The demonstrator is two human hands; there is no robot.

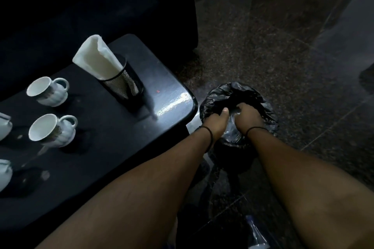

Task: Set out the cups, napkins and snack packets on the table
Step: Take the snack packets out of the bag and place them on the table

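The cups and napkins stand on the black table. My left hand and right hand grip crinkly clear plastic in the lined bin; I cannot tell if it is a snack packet. It may tear or slip. The stone floor is dim.

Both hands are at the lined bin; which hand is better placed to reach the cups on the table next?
Left. The left hand is on the bin's table side, nearest the table edge; the cups lie further left. The right hand would cross over it.
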